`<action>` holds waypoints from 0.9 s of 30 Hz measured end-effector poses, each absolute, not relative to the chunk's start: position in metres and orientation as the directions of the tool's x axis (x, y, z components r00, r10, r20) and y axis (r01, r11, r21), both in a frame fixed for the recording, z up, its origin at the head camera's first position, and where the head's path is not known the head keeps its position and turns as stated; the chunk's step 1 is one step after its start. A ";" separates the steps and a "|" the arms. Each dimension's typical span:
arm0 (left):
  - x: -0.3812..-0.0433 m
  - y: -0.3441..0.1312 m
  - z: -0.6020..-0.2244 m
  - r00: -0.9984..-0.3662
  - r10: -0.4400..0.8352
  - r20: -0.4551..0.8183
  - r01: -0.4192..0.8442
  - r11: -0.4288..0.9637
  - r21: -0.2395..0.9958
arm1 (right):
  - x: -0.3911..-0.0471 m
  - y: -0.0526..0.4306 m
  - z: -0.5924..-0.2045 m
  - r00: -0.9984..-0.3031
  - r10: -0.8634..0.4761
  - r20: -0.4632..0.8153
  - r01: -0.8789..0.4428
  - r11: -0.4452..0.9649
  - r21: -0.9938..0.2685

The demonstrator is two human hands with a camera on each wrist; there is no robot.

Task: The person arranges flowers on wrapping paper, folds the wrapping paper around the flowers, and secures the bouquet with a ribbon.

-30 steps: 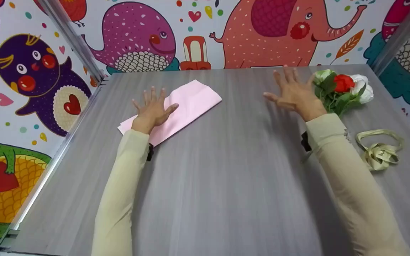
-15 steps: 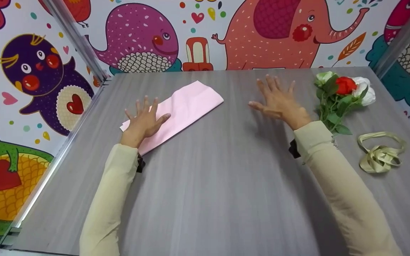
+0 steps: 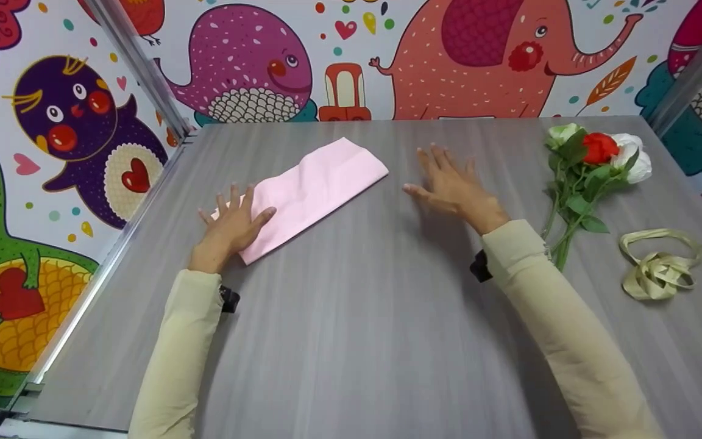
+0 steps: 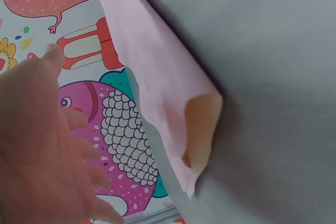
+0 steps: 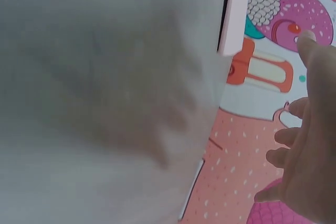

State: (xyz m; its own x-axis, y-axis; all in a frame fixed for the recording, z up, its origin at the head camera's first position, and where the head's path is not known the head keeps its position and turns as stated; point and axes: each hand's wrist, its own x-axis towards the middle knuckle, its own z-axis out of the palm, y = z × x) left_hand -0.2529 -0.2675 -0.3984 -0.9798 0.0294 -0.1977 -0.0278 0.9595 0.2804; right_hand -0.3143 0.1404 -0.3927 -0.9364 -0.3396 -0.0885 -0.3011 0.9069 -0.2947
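Note:
My left hand (image 3: 227, 228), fingers spread, hovers over the near left end of a folded pink sheet (image 3: 317, 189) and overlaps it in the head view. Seen from the left wrist, the sheet (image 4: 152, 61) is folded over, with an open end (image 4: 203, 124) facing the camera, and the hand (image 4: 47, 145) is apart from it. To the right of the sheet my right hand (image 3: 457, 189) is held above the table, fingers spread and holding nothing. In the right wrist view that hand (image 5: 310, 135) casts a shadow on the table, while the sheet's end (image 5: 234, 19) shows at the top.
A bunch of artificial flowers (image 3: 592, 167), red, white and pale green, lies at the back right, its stems partly behind the right sleeve. Nearer lies a loosely coiled pale gold ribbon (image 3: 659, 271). Patterned walls (image 3: 351, 55) with metal edging bound the grey table (image 3: 351, 341).
Both hands have drawn back toward the person; the left has also shifted left and the right has moved left, away from the flowers, uncovering their stems. The sheet stays in place.

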 end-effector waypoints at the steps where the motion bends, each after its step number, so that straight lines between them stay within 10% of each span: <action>1: -0.251 -0.269 -0.400 -0.979 0.022 -0.200 -0.036 0.958 0.284 | -0.314 0.137 -0.394 -0.935 -0.343 -0.092 -0.303 0.905 -0.298; 27: -0.248 -0.280 -0.420 -0.934 -0.112 -0.339 -0.256 0.871 0.420 | -0.314 0.058 -0.431 -0.873 -0.456 -0.172 -0.326 0.809 -0.489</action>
State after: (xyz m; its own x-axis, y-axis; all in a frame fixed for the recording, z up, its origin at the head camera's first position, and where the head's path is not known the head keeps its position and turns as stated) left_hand -0.2479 -0.2799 -0.4197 -0.9343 -0.1119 -0.3386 -0.2564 0.8706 0.4199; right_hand -0.3141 0.0576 -0.4311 -0.8729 -0.4565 -0.1725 -0.3263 0.8088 -0.4892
